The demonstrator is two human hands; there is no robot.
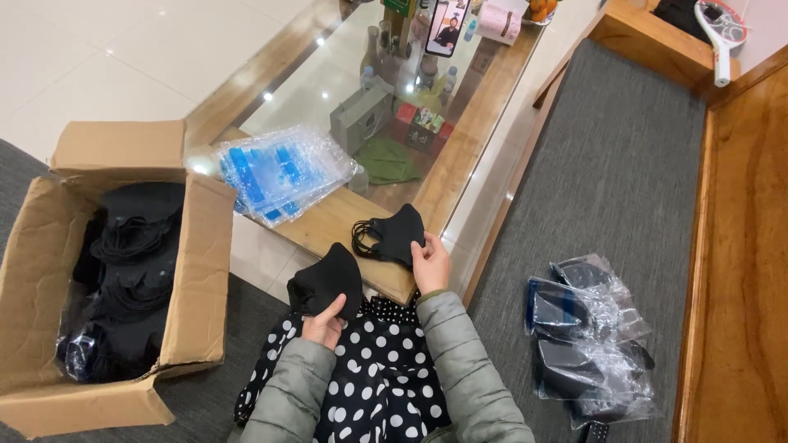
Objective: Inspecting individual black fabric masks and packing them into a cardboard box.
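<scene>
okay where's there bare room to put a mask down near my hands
The wooden table edge is bare between the stack of clear bags and the right hand. The grey mat is open above the packed masks. The cardboard box is crowded with black masks.

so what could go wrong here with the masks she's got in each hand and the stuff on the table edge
1. The black mask under the right hand lies at the table's corner, ear loops trailing; it could slip off.
2. The stack of clear bags overhangs the table edge beside the cardboard box and might slide down.
3. The left hand grips its mask loosely over the lap; it could drop.
</scene>
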